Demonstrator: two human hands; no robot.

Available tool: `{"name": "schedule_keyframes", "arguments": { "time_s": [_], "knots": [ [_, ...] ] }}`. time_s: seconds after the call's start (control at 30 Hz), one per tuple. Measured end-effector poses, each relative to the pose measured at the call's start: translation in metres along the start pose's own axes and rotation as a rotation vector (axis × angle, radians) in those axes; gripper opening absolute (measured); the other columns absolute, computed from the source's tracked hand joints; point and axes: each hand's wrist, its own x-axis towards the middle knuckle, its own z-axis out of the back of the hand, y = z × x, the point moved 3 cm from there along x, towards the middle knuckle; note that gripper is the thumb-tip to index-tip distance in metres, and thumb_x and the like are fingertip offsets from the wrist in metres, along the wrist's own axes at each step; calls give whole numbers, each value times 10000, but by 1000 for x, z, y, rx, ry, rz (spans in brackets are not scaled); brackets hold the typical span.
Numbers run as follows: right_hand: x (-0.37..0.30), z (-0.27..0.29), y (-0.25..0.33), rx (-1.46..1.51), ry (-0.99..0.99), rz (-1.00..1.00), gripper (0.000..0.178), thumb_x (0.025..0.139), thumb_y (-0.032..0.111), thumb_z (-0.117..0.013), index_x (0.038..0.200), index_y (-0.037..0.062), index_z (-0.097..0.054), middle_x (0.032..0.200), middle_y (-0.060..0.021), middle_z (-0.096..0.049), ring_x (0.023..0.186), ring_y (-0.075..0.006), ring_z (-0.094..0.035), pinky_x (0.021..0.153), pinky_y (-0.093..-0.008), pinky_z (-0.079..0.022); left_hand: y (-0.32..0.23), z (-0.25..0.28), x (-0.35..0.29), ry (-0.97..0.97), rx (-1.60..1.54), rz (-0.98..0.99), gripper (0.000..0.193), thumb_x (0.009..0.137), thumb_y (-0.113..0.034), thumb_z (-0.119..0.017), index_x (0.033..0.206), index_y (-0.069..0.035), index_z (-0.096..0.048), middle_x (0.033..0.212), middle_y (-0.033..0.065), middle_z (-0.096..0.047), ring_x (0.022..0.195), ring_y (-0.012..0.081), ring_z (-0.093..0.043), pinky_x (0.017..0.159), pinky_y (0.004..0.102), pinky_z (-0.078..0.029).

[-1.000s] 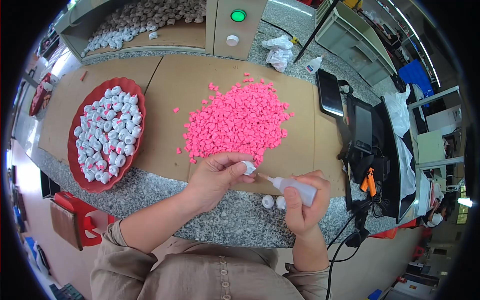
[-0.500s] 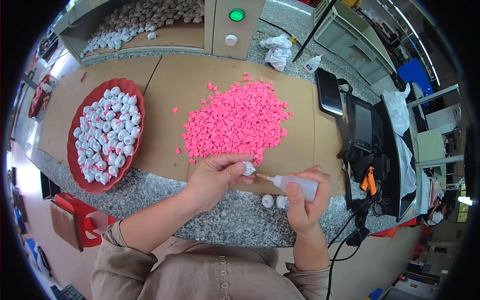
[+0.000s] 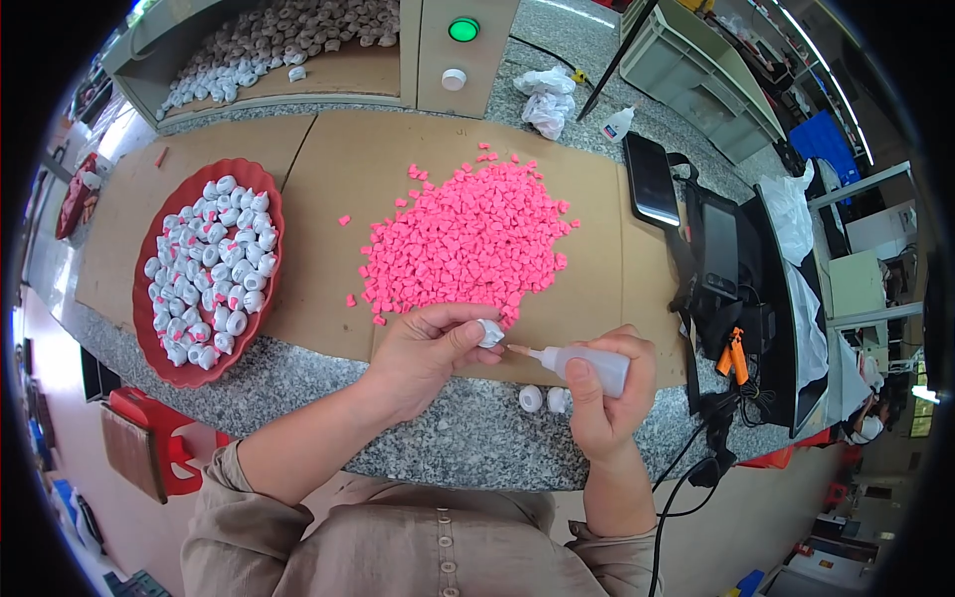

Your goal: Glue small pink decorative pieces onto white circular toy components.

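Note:
Between the thumb and fingers of my left hand is a small white rounded plastic piece. My right hand is closed around a translucent squeeze bottle, lying nearly level with its thin nozzle pointing left. The nozzle tip is close to the white piece; a small gap seems to separate them. Just beyond my left hand lies a heap of small pink pieces on cardboard. Two more white pieces sit on the stone worktop beside my right hand, one partly hidden by it.
A red scalloped tray of white pieces with pink parts stands at left. Behind is a box-like unit with a green-lit button and many white pieces inside. A phone, a small white bottle, straps and cables lie at right.
My left hand has turned the white piece slightly. The bottle stays almost where it was, its nozzle still near the piece. The whole view has shifted a little.

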Motion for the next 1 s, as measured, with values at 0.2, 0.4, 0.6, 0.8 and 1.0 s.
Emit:
{"name": "schedule_keyframes", "arguments": {
  "time_s": [0.2, 0.4, 0.6, 0.8, 1.0],
  "knots": [
    [15, 13, -24, 969, -285, -593, 232, 748, 21, -580, 915, 51, -422, 902, -120, -541, 760, -195, -564, 663, -318, -480, 2, 3, 1, 14, -19, -22, 193, 822, -106, -517, 1000, -33, -536, 908, 75, -578, 816, 180, -572, 728, 290, -483],
    [18, 26, -55, 406, -94, -797, 290, 700, 10, -610, 961, 33, -487, 832, -70, -567, 737, -128, -558, 660, -232, -447, 3, 2, 0, 44, 18, -37, 187, 827, -108, -512, 998, -33, -533, 906, 71, -578, 813, 172, -574, 729, 285, -483],
    [15, -4, -49, 55, 250, -740, 140, 682, 65, -638, 793, 26, -563, 664, 15, -509, 642, -38, -461, 540, -181, -364, 0, 1, -3, 37, 5, -27, 178, 829, -90, -506, 993, -25, -531, 907, 70, -572, 809, 166, -571, 737, 288, -486],
    [27, -21, -52, -440, 362, -97, 141, 600, 82, -670, 725, 70, -606, 648, -46, -577, 662, -168, -548, 591, -276, -416, -2, 3, -4, 37, -37, -11, 176, 829, -99, -509, 989, -27, -530, 895, 65, -574, 796, 162, -573, 722, 285, -490],
    [29, -27, -59, -267, 459, -315, 192, 571, 65, -666, 761, 68, -634, 701, -78, -596, 717, -229, -565, 662, -303, -442, -1, 5, -3, 29, -46, -16, 191, 827, -128, -519, 991, -31, -527, 893, 65, -578, 801, 169, -575, 714, 281, -486]
  ]
}}
